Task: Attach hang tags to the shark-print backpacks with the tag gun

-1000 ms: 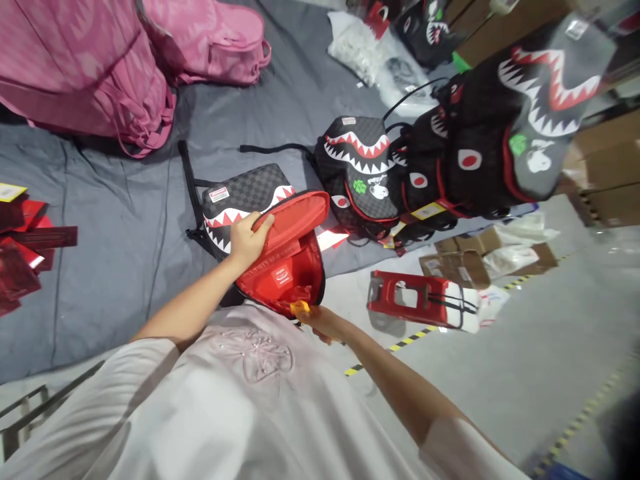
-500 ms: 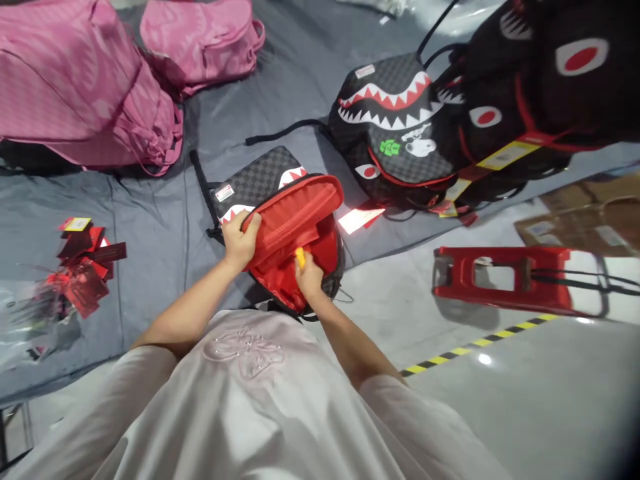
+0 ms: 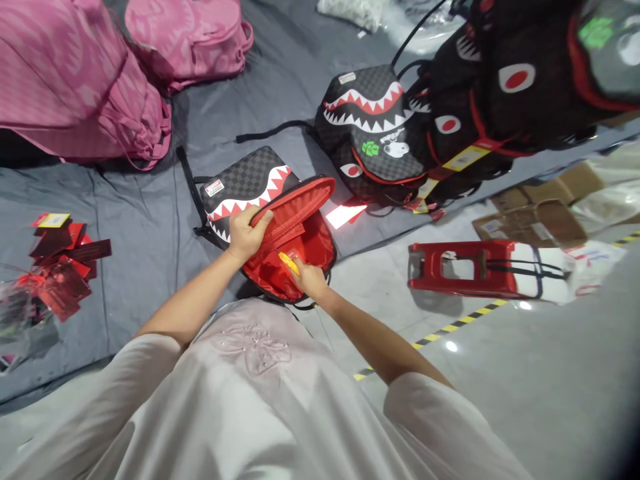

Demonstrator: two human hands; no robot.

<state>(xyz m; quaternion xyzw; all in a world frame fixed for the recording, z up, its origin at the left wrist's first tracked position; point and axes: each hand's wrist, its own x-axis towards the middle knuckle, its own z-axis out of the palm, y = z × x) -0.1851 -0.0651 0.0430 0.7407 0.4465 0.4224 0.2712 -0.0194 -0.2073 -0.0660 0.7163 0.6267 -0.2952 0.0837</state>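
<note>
And here's the black checkered backpack, lying flat at the near edge of the grey sheet, shark teeth printed in red and white across its front. The main compartment is already unzipped and wide open, showing the smooth red lining. The left hand is closed on the rim of the flap, fingers curled over the edge, holding it up. The right hand is down at the mouth of the bag, pinching a small yellow object; what it is exactly is too small to tell. So: bag opened, hand in, zip not closed, yellow piece not yet released. Beyond it more shark backpacks pile up toward the far right corner, stiff and glossy-looking, paper tags dangling. Soft pink backpacks slump at the far left. Loose red tags scatter along the left edge, and a red plastic stool lies tipped on the shiny floor.
</note>
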